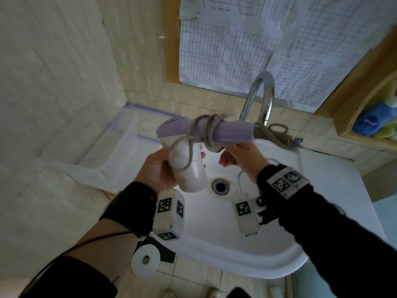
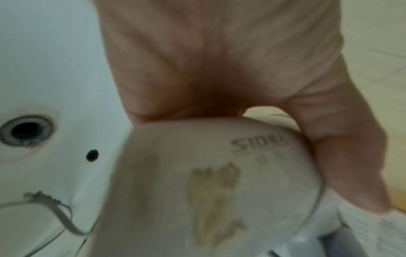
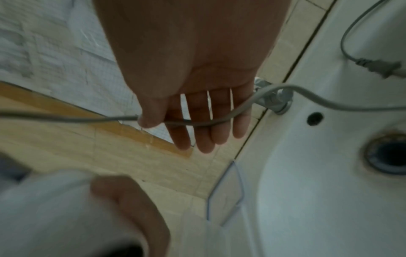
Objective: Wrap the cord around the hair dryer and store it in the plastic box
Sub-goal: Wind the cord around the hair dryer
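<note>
The hair dryer [image 1: 189,168], with a white barrel and a lilac handle [image 1: 232,131], is held in the air over the sink. My left hand [image 1: 154,168] grips the barrel from the left; in the left wrist view the palm and thumb wrap the barrel [image 2: 208,173]. The grey cord [image 1: 208,130] loops several times round the handle. My right hand [image 1: 240,158] is just under the handle. Its thumb pinches the cord [image 3: 318,99] against nearly straight fingers [image 3: 197,135]. The plug [image 3: 377,67] lies on the sink rim. The clear plastic box [image 1: 116,125] stands open, left of the sink.
Below the dryer are the white sink [image 1: 236,254] and its drain [image 1: 220,186]. A chrome faucet [image 1: 260,93] arches right behind the handle. The box lid [image 1: 150,110] with blue trim leans behind the box. A shelf holding a blue bottle [image 1: 373,119] is at the right.
</note>
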